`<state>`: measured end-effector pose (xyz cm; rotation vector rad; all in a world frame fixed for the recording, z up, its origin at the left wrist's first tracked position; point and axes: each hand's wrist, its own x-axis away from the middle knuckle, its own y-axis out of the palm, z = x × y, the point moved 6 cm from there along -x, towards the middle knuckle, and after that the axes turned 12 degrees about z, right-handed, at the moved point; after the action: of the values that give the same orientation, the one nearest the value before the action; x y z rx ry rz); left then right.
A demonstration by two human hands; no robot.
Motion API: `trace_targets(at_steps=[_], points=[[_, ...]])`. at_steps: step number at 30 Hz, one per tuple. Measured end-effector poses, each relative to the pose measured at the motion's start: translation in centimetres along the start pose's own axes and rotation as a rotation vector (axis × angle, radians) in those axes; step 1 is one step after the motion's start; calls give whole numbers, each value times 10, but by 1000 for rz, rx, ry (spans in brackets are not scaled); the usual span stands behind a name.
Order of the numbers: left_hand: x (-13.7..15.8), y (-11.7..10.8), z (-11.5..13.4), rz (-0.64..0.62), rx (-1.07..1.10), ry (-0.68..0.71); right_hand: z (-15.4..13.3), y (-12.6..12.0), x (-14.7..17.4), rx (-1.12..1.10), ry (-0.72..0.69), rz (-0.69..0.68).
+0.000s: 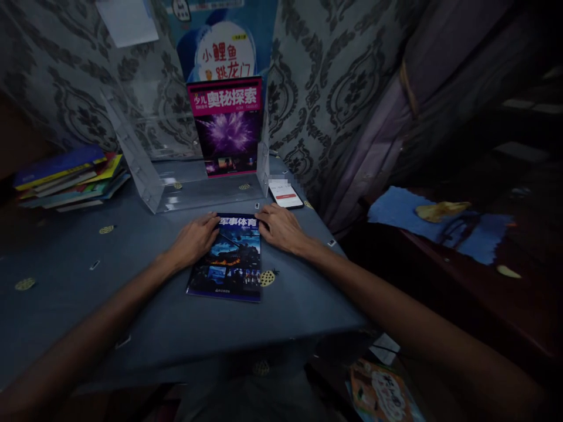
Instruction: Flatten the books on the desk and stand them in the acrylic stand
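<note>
A dark blue book with a tank and white Chinese characters on its cover lies on the blue tablecloth. My left hand rests at its upper left edge, fingers bent onto the cover. At the upper right corner, my right hand has its fingers curled against the edge; both hands hold the book between them. Behind it, a pink-and-purple book stands upright in a clear acrylic stand. A larger blue book stands behind that one, partly covered.
To the right of the stand lies a lit phone. A pile of books sits at the table's left. Patterned curtains hang behind. Beyond the right table edge is a dark red surface with a blue cloth. Another book lies below.
</note>
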<state>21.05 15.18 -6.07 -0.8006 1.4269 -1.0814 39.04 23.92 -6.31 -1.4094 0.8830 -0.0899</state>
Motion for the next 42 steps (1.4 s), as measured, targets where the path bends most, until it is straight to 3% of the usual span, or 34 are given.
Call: trace_targets(at_steps=[10,20,27,42], points=[[-25,19,23,6,109,124,7,4,6,-139,21,39],[-40,28,55,-94,152,210,18,8,7,-214,-3,78],[-41,31,59,-116,212,275,23,11,8,-251,-1,96],[-45,31,56,-42,268,296,18,8,21,-267,-4,133]])
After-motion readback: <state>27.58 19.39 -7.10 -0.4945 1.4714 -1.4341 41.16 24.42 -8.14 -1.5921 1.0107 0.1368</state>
